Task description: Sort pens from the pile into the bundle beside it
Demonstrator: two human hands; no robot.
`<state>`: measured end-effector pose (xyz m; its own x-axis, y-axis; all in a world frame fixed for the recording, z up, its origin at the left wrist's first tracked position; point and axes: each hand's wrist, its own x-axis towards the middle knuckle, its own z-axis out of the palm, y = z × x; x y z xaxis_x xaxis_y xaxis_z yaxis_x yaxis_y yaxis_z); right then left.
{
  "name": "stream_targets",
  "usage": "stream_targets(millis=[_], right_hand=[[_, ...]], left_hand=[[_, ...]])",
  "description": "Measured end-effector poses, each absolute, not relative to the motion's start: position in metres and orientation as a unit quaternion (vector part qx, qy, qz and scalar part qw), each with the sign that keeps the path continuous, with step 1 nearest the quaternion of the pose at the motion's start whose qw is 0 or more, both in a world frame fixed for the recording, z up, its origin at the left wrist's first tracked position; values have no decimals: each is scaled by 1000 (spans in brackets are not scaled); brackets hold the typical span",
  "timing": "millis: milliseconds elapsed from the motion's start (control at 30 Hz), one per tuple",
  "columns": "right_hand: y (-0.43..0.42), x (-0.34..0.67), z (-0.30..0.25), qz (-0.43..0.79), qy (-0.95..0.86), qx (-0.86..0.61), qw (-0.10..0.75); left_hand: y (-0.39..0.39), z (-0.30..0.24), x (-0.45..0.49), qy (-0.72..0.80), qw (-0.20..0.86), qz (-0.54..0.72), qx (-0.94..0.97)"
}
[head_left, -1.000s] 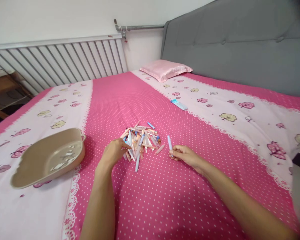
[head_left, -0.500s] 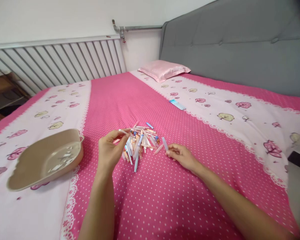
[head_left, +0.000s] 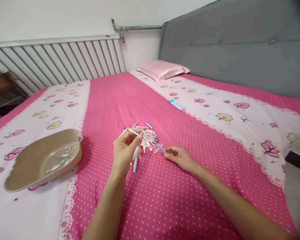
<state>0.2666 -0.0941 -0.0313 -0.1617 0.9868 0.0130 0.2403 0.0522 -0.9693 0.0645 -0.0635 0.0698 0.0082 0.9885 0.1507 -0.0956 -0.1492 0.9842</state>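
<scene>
My left hand (head_left: pixel 123 150) pinches a thin white pen refill (head_left: pixel 148 138) between thumb and fingers. The refill slants down to the right, its dark tip near a pale lilac pen barrel (head_left: pixel 161 148). My right hand (head_left: pixel 181 158) grips the lower end of that barrel with thumb and fingertips. Whether tip and barrel touch, I cannot tell. Behind and below my left hand lies a loose pile of pen parts (head_left: pixel 135 163) in pink, white, orange and blue, partly covered by the hand. A small blue piece (head_left: pixel 149 125) rests at the pile's far edge.
To the left stands a beige basin (head_left: pixel 30 156) with several small white pieces inside. A row of blue-topped pens (head_left: pixel 177 104) lies farther back on the pink dotted bedspread (head_left: pixel 150 206). A pink pillow (head_left: pixel 163 70) sits by the grey headboard (head_left: pixel 235 43).
My left hand has moved right, over the pile, bringing the refill close to the barrel. The barrel in my right hand has tilted leftward and lower.
</scene>
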Motion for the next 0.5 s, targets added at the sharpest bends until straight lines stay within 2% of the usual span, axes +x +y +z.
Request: stream_targets(millis=[500], right_hand=[[-97,263,-24,458,-612,-513,390]], left_hand=[[-61,61,72,437,524,530,504]])
